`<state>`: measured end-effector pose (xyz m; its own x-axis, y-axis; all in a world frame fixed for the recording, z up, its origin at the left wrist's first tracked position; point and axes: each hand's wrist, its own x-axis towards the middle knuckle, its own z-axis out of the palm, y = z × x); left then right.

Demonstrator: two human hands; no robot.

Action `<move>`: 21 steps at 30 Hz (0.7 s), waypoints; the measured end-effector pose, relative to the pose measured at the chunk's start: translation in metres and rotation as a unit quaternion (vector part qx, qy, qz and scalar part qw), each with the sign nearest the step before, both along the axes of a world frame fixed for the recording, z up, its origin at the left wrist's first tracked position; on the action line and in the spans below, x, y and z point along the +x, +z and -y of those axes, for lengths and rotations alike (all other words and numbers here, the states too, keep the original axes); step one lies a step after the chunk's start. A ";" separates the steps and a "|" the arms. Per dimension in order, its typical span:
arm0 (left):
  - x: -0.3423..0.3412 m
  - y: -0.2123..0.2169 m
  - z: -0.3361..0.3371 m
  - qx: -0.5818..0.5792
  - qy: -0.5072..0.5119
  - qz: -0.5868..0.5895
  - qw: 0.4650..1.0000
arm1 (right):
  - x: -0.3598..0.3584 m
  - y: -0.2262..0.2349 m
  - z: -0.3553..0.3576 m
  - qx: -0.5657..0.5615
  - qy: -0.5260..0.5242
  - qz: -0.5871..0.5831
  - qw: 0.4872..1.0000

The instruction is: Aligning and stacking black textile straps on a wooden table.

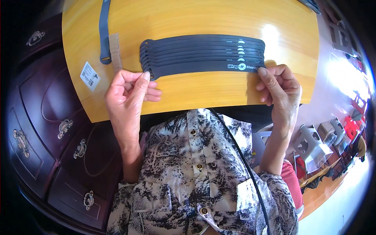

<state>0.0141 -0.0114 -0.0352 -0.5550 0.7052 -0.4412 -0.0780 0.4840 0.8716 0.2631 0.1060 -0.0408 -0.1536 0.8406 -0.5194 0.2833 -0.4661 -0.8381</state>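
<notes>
Several dark grey storage straps (203, 50) lie overlapped in a stepped row on the yellow wooden table, each with a slotted, narrower left end. The nearest strap (196, 69) has white print near its right end. My left hand (131, 88) pinches its slotted left end between thumb and fingers. At the opposite end, my right hand (279, 84) grips the strap's corner, thumb on top. A separate dark strap (104, 35) lies at the far left, beside a brown strip (115, 51).
A white printed label (90, 76) is on the table's (188, 92) left part. Dark wooden cabinets with ornate metal handles (64, 128) stand left of the table. At the far right corner is a dark bundle (310, 5). Grey plastic stools (311, 145) are on the right.
</notes>
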 end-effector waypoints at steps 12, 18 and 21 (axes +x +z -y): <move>-0.001 0.003 -0.002 -0.006 -0.007 -0.013 1.000 | -0.002 0.000 -0.002 -0.009 -0.014 0.000 1.000; 0.000 0.004 -0.003 -0.013 -0.009 -0.012 1.000 | -0.001 0.001 -0.002 -0.002 -0.012 0.001 1.000; 0.001 0.004 -0.002 -0.010 -0.010 -0.010 1.000 | -0.001 0.003 -0.002 -0.012 -0.004 -0.004 1.000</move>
<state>0.0147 -0.0094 -0.0311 -0.5506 0.7068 -0.4441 -0.0505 0.5028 0.8629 0.2620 0.1085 -0.0380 -0.1499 0.8290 -0.5389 0.2730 -0.4891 -0.8284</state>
